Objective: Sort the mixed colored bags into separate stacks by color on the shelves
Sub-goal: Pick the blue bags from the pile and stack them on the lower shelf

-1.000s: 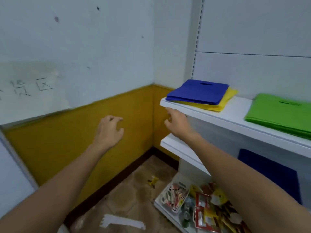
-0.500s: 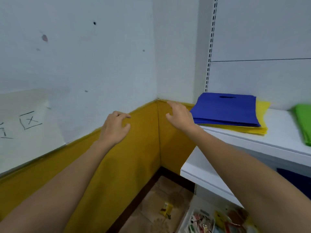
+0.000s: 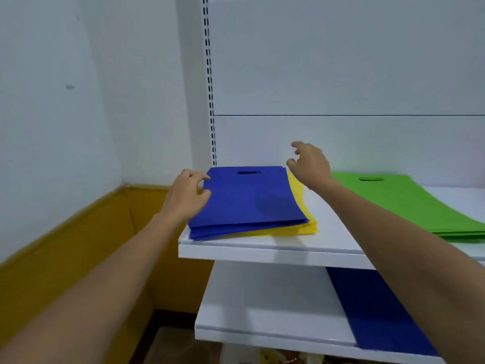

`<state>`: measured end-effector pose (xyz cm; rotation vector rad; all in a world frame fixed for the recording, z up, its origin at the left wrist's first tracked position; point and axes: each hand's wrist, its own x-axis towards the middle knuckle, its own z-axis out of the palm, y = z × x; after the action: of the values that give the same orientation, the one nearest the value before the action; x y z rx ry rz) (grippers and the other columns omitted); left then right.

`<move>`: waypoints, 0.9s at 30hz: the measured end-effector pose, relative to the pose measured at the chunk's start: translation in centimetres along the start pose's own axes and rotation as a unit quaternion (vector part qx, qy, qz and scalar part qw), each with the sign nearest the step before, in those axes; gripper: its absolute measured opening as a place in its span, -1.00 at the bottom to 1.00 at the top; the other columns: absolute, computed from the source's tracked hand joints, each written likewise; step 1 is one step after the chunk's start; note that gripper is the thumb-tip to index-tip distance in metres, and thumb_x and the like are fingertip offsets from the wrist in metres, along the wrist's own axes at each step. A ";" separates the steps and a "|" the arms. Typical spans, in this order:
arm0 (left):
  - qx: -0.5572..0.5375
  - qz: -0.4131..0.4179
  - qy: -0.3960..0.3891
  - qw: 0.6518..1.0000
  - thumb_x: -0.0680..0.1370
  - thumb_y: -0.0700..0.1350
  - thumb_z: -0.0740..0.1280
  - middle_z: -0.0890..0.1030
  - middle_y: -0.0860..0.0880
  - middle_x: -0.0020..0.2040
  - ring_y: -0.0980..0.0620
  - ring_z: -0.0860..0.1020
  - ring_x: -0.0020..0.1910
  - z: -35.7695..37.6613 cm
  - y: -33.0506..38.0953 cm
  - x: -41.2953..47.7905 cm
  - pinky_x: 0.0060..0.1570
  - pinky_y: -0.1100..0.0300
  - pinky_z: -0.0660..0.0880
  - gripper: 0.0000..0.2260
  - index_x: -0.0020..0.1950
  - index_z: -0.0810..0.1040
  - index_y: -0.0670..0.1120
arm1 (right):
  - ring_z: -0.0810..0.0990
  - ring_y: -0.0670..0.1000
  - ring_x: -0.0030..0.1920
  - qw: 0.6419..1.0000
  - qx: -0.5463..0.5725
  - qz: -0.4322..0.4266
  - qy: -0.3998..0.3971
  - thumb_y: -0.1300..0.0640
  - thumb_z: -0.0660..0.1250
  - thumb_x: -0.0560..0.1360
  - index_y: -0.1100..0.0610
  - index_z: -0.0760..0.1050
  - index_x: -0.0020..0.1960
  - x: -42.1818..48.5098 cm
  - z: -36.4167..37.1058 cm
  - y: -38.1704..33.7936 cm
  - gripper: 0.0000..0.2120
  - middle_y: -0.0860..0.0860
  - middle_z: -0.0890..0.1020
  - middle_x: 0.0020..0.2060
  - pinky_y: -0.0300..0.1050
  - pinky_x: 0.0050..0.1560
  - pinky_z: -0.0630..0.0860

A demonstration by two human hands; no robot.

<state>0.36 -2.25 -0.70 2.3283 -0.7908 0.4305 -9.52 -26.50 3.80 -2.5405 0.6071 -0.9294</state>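
Blue bags (image 3: 249,200) stacked over yellow bags (image 3: 298,193) at left end of upper shelf (image 3: 262,254), handle slot toward shelf back. Left hand (image 3: 187,198) nearer: curled at stack's left edge, grip not confirmable. Right hand (image 3: 311,164) held above back-right corner, loosely curled, empty.

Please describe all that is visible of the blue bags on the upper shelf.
The blue bags form a flat stack of thin, fabric-like sheets with a cut-out handle slot near the far edge. They lie on yellow bags at the left end of the upper shelf. The left grip touches their left edge.
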 end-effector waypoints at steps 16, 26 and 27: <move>0.107 -0.097 -0.070 0.987 0.55 0.15 0.19 0.45 -0.20 0.24 -0.18 0.41 0.20 9.7 -4.2 7.5 0.17 0.03 0.35 -0.51 0.32 0.38 -0.18 | 0.34 0.22 0.30 0.965 -0.134 0.186 -0.125 -0.05 0.07 0.61 0.31 0.33 0.31 3.0 10.2 4.1 -0.53 0.23 0.34 0.29 0.04 0.24 0.35; 0.179 -0.050 -0.040 0.982 0.61 0.12 0.08 0.57 -0.13 0.00 -0.09 0.46 0.03 10.1 -4.1 7.7 0.01 0.11 0.38 -0.60 0.08 0.50 -0.18 | 0.44 0.20 0.13 0.980 -0.145 0.134 -0.019 0.08 0.18 0.58 0.29 0.39 0.13 2.4 12.1 5.0 -0.71 0.19 0.46 0.11 0.00 -0.02 0.39; 0.183 -0.044 -0.038 0.981 0.62 0.10 0.05 0.59 -0.12 -0.03 -0.08 0.46 0.01 10.1 -4.2 7.6 0.00 0.12 0.39 -0.60 0.07 0.52 -0.17 | 0.44 0.20 0.13 0.980 -0.137 0.140 -0.019 0.08 0.18 0.57 0.30 0.41 0.12 2.4 12.1 5.1 -0.71 0.19 0.46 0.10 -0.02 -0.02 0.39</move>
<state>9.85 -9.55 -6.49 2.7243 -0.6874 0.4834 -1.04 -29.70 -6.00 -2.6036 1.1153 -0.7383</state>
